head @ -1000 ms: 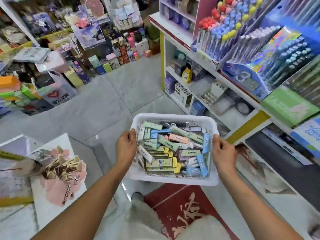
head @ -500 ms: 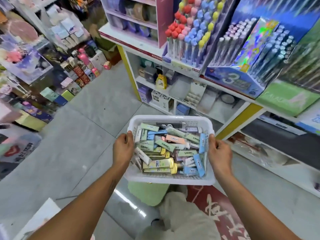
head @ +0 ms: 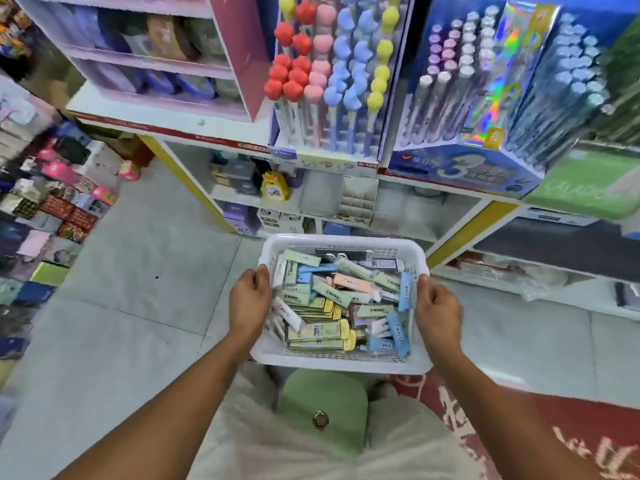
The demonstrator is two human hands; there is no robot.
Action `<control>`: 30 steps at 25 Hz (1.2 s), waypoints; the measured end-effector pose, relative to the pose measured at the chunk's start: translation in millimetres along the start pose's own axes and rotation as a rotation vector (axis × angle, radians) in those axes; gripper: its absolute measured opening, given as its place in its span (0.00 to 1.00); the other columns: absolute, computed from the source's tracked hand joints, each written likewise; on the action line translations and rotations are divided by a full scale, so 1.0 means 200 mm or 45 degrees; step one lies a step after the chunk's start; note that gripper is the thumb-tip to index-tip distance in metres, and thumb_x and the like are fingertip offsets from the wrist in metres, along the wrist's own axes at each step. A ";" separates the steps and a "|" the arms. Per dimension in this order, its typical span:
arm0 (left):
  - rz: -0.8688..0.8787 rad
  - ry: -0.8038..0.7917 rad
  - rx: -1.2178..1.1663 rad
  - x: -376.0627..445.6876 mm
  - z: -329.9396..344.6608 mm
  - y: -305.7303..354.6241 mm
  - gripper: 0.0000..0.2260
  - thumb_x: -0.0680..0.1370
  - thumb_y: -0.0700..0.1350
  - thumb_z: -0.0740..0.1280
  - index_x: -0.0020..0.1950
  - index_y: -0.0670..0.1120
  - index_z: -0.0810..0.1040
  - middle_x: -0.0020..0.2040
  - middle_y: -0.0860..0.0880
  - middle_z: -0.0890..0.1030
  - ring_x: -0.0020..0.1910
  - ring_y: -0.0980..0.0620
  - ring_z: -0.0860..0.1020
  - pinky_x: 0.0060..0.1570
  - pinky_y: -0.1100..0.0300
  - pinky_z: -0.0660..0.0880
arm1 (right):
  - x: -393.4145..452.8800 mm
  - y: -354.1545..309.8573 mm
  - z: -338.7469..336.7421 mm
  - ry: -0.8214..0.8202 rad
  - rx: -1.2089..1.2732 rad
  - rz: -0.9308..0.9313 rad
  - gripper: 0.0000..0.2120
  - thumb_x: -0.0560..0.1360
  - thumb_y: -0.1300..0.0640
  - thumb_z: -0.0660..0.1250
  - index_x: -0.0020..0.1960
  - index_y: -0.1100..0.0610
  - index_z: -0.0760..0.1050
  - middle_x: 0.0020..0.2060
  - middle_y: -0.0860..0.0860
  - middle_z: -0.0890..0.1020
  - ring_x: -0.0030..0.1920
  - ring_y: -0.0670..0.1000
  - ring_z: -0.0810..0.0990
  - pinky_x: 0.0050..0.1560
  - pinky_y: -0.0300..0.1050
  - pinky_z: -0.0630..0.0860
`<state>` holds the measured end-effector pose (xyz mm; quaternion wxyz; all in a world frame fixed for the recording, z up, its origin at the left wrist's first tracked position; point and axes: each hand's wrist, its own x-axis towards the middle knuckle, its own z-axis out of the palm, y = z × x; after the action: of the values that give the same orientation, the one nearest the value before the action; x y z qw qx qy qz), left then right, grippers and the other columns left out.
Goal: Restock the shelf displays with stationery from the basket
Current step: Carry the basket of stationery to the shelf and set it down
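The left hand and the right hand each curled around a side rim of a white basket, held over grey floor. Pastel stationery packs filled it. The shelf stood just beyond, bearing pen displays. Stacked boxes lined the left.

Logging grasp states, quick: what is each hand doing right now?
Left hand: grips the left rim of the white basket.
Right hand: grips the basket's right rim.
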<state>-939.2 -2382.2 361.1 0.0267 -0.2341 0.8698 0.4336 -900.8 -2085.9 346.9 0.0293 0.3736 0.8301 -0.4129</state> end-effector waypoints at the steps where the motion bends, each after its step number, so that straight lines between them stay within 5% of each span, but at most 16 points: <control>1: 0.019 -0.045 0.007 0.08 0.03 -0.02 0.20 0.83 0.51 0.58 0.33 0.45 0.66 0.29 0.48 0.71 0.29 0.53 0.69 0.32 0.56 0.65 | 0.01 0.01 0.05 0.026 0.007 0.037 0.27 0.82 0.38 0.55 0.37 0.58 0.73 0.31 0.53 0.77 0.30 0.50 0.75 0.28 0.42 0.67; 14: 0.084 -0.271 0.179 0.84 0.95 -0.63 0.19 0.83 0.53 0.56 0.34 0.48 0.69 0.31 0.53 0.73 0.31 0.59 0.72 0.28 0.63 0.62 | 0.62 0.54 0.84 0.265 -0.101 0.143 0.29 0.83 0.43 0.55 0.30 0.59 0.65 0.25 0.55 0.70 0.27 0.54 0.69 0.29 0.47 0.62; 18: 0.042 -0.250 0.189 1.01 1.29 -0.91 0.19 0.83 0.53 0.56 0.36 0.46 0.71 0.33 0.50 0.74 0.35 0.48 0.74 0.35 0.58 0.65 | 0.94 0.80 1.14 0.217 -0.170 0.133 0.27 0.83 0.42 0.53 0.31 0.57 0.67 0.33 0.59 0.77 0.36 0.59 0.73 0.38 0.48 0.66; 24: -0.060 -0.278 0.365 1.21 1.63 -1.20 0.20 0.83 0.54 0.53 0.48 0.40 0.76 0.49 0.40 0.80 0.45 0.42 0.76 0.46 0.55 0.71 | 1.26 1.07 1.50 0.146 -0.147 0.118 0.26 0.82 0.40 0.54 0.39 0.59 0.74 0.44 0.61 0.82 0.42 0.59 0.75 0.44 0.47 0.68; 30: -0.181 -0.386 0.461 1.21 1.61 -1.21 0.19 0.82 0.50 0.56 0.62 0.37 0.75 0.60 0.37 0.78 0.57 0.39 0.78 0.52 0.54 0.74 | 1.26 1.20 1.57 0.031 -0.201 0.102 0.27 0.82 0.39 0.54 0.47 0.61 0.78 0.50 0.61 0.82 0.45 0.59 0.78 0.46 0.46 0.70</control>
<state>-1100.6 -2353.4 -79.3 0.2290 -0.2183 0.9006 0.2980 -1010.1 -2066.7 -109.0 0.0651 0.4079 0.8449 -0.3399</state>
